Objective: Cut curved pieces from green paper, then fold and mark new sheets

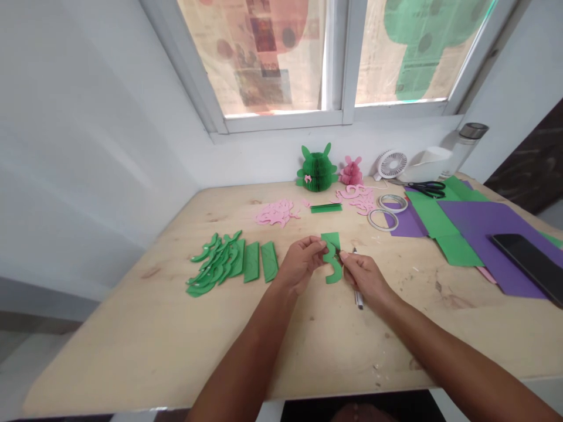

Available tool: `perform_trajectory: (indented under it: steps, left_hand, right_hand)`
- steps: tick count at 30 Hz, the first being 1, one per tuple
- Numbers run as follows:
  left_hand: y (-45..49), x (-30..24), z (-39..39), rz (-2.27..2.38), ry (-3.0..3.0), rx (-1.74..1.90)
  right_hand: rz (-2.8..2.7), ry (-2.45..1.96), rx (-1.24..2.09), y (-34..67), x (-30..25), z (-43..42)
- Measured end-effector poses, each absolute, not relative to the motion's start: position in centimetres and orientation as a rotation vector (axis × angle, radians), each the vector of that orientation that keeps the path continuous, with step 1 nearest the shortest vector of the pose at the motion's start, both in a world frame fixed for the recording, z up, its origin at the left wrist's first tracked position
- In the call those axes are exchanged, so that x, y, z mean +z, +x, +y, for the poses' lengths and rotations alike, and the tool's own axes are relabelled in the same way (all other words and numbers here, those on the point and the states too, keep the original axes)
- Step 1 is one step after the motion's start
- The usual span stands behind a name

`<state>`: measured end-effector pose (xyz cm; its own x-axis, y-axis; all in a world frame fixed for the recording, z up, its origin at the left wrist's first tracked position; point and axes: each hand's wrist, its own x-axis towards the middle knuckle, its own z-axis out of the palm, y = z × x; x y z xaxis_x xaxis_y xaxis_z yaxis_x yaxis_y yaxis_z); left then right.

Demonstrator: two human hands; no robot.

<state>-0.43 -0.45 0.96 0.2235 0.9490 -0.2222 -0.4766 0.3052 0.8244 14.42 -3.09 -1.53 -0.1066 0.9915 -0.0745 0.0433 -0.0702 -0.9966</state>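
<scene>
My left hand (300,262) and my right hand (364,276) both pinch a curved green paper cutout (333,258) just above the middle of the wooden table (153,334). The fingers of each hand are closed on an edge of the piece. A pen or craft knife (358,296) lies on the table beside my right hand, partly hidden by it. A pile of similar green cutouts (217,264) and two green strips (259,261) lie to the left of my left hand.
Pink cutouts (277,212) and a green strip (326,207) lie farther back. Green (316,170) and pink (350,172) honeycomb paper figures stand by the wall. Tape rolls (387,211), scissors (428,188), a small fan (391,164), green and purple sheets (479,225) and a phone (530,261) are at right.
</scene>
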Motion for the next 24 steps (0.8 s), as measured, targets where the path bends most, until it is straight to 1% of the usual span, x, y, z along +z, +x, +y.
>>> perform_trajectory:
  steps: [12,24]
  left_hand:
    - [-0.41,0.94,-0.47,0.696,0.645,1.012]
    - [-0.12,0.95,-0.62,0.745,0.668,1.041]
  right_hand:
    - [-1.280,-1.198,1.325,14.36,-0.96,-3.21]
    - [-1.341,-1.218,1.239,14.56,-1.06,-3.21]
